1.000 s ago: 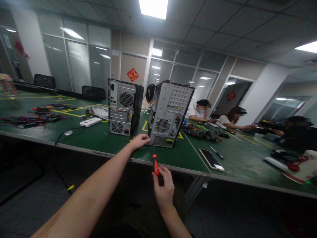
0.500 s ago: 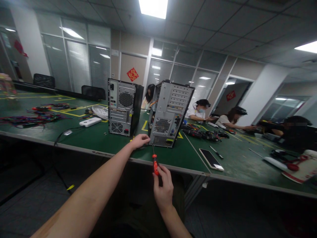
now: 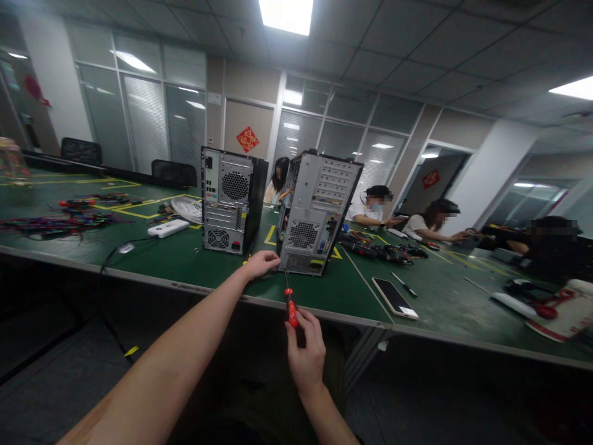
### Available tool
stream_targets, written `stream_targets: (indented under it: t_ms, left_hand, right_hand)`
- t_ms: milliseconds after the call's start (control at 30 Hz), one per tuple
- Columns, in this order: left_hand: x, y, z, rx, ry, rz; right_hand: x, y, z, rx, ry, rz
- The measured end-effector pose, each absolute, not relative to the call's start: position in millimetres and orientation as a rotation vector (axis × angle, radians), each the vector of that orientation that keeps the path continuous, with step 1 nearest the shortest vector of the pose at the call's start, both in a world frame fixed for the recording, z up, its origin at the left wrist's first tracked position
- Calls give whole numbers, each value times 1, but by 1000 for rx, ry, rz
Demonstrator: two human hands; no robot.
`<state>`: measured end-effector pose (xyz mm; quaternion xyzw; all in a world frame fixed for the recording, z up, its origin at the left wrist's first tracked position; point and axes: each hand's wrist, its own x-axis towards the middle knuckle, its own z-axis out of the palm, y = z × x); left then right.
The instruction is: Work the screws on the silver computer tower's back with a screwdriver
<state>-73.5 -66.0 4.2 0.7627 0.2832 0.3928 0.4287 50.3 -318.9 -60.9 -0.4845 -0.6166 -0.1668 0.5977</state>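
Observation:
My right hand grips the end of a red and black screwdriver between thumb and fingers. Its thin shaft points away from me, and the tip meets the lower left corner of a grey computer case, whose rear side faces me. At that same corner is my left hand, thumb and fingertips brought together against the case edge; what they pinch, if anything, is too small to make out. To the left stands a second computer case, upright, with its rear ports and fan grilles towards me.
On the green table lie a phone, a pen-like tool and black cables to the right. A white power strip and coloured wires lie left. Several people sit across and along the table.
The screwdriver handle has turned slightly in my right hand. Both hands and the two cases stay in nearly the same place.

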Motion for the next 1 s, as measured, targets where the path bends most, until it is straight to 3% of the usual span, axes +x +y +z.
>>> stream_targets:
  t_ms: [1000]
  left_hand:
    - [-72, -66, 5, 1872, 717, 978]
  right_hand:
    - [54, -316, -68, -1129, -1472, -438]
